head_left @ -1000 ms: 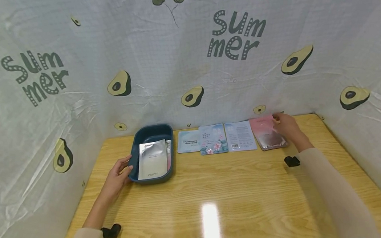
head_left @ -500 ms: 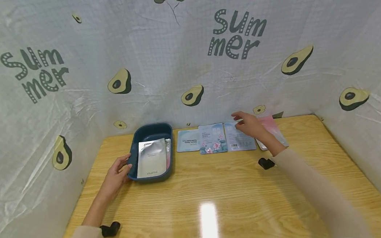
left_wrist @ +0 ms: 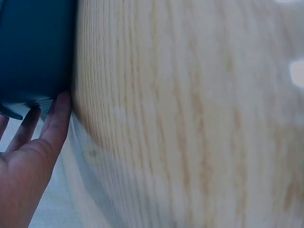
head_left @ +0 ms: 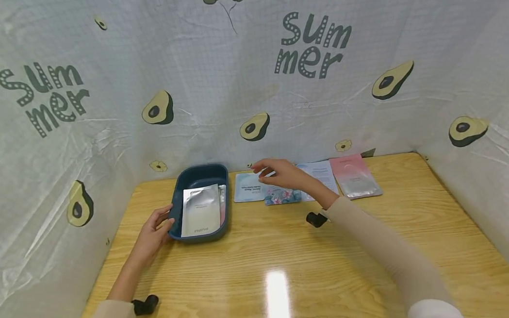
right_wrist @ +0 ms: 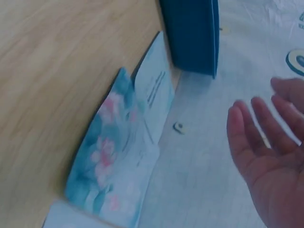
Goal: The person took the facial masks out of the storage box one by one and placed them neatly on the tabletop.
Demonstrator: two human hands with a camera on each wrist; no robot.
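Note:
My left hand [head_left: 150, 236] touches the left wall of a dark blue bin [head_left: 203, 174] with extended fingers. A silver mask sachet [head_left: 201, 213] lies inside, over a pink-edged one [head_left: 223, 204]. Reaching across the table's back, my right hand [head_left: 283, 174] hovers with loosely bent fingers and holds nothing. Beneath it is a sachet with lotus flowers [head_left: 282, 196], partly hidden in the head view. The light blue sachet [head_left: 248, 191] lies just left of its fingertips. A text-covered sachet [head_left: 323, 174] and a pink and silver sachet [head_left: 356, 177] lie further right.
A pale printed cloth [head_left: 206, 84] hangs behind the wooden table [head_left: 226, 277] and along both its sides. The sachets form a row along the back edge, close to the cloth, right of the bin.
My right hand has left the pink and silver sachet and moved left along the row to above the lotus sachet. The left hand stays at the bin.

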